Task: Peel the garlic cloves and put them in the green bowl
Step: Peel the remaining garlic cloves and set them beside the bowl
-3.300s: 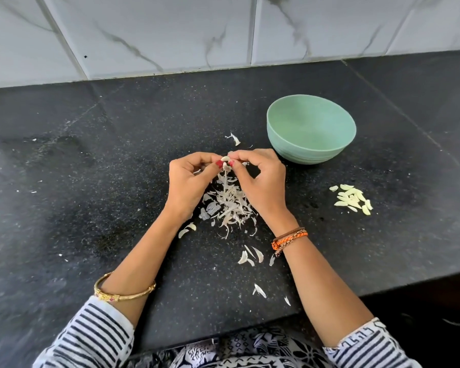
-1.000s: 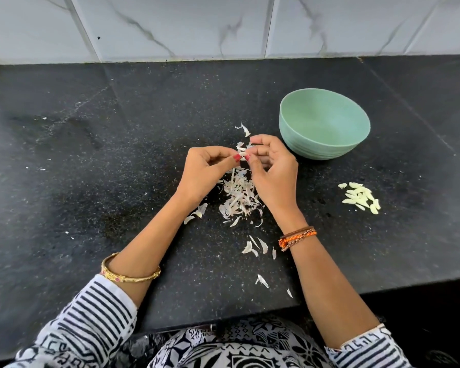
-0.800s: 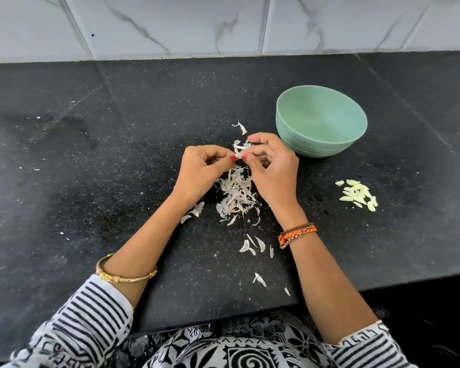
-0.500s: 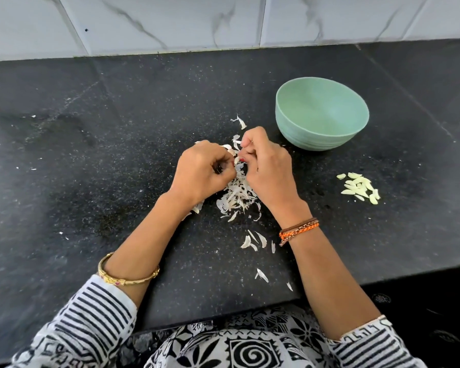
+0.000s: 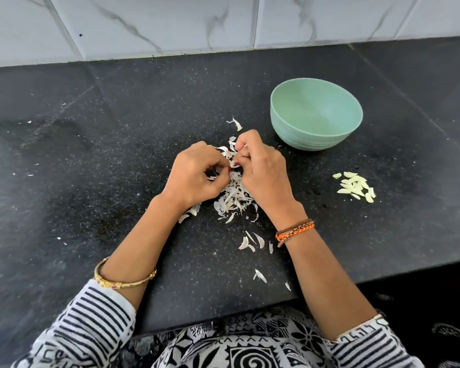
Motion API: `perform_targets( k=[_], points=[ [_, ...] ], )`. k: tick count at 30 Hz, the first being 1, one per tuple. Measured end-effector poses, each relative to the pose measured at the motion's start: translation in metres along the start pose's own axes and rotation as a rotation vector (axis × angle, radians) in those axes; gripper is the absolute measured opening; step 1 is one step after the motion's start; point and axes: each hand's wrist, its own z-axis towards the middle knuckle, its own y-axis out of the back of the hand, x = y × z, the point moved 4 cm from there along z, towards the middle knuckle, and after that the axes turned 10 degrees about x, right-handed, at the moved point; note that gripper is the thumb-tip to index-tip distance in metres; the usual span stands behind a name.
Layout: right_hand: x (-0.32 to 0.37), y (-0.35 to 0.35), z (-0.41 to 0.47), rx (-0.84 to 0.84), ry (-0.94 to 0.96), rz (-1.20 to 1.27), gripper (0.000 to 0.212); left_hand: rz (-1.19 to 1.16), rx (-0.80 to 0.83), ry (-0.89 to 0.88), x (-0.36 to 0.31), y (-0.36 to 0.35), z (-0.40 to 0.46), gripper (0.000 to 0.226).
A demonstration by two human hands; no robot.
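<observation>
My left hand (image 5: 194, 179) and my right hand (image 5: 263, 176) meet over a heap of white garlic skins (image 5: 233, 197) in the middle of the black counter. Both have their fingers curled in, and their thumbs pinch a small garlic clove (image 5: 233, 163) between them, mostly hidden by the fingers. The green bowl (image 5: 316, 115) stands upright behind and to the right of my right hand, and I see nothing in it. A small pile of peeled pale yellow cloves (image 5: 356, 185) lies on the counter to the right.
Loose skin flakes (image 5: 251, 241) are scattered toward the counter's front edge (image 5: 329, 285). One curl of skin (image 5: 235, 123) lies behind the hands. A white marble-look tiled wall (image 5: 223, 22) runs along the back of the counter.
Both hands have curled tighter and dropped lower over the skin heap, still working the same clove. The view has shifted slightly; bowl and peeled cloves have not moved.
</observation>
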Motion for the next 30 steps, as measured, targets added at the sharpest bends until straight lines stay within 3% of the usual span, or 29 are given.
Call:
perform_targets(
  k=[17,22,27,30],
  points=[
    [0.000,-0.003,-0.001,0.086,-0.041,0.099,0.021,0.069,-0.019,-0.063,0.002,-0.003,0.000,0.018],
    [-0.005,0.001,-0.001,0.091,-0.184,0.257,0.019,-0.107,-0.057,0.057,0.004,-0.003,0.001,0.013],
    [-0.015,0.006,-0.003,0.296,-0.239,0.453,0.027,-0.381,-0.223,0.261,0.018,0.006,-0.002,0.011],
    [-0.022,0.008,-0.005,0.224,-0.283,0.498,0.027,-0.333,-0.217,0.252,0.016,0.007,0.000,0.018]
  ],
)
